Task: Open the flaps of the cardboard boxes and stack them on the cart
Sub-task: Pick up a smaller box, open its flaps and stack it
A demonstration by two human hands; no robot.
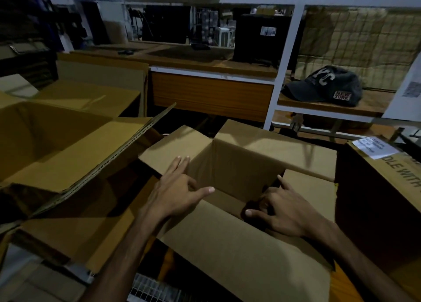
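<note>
An open cardboard box (239, 165) sits in front of me with its four flaps spread outward. My left hand (175, 190) lies flat on the left flap, fingers apart, thumb over the opening. At the box's right inner edge, my right hand (282, 210) has its fingers curled where the near flap (239, 251) meets the right flap. A larger open box (52, 142) stands to the left, its flaps up. A wire cart mesh (150, 288) shows at the bottom, under the box.
A closed box with a white label (376, 149) stands at the right. Flat cardboard (91, 96) is stacked at the back left. A white-framed shelf (280, 80) ahead holds a dark cap (325, 87) and a black case (259, 37).
</note>
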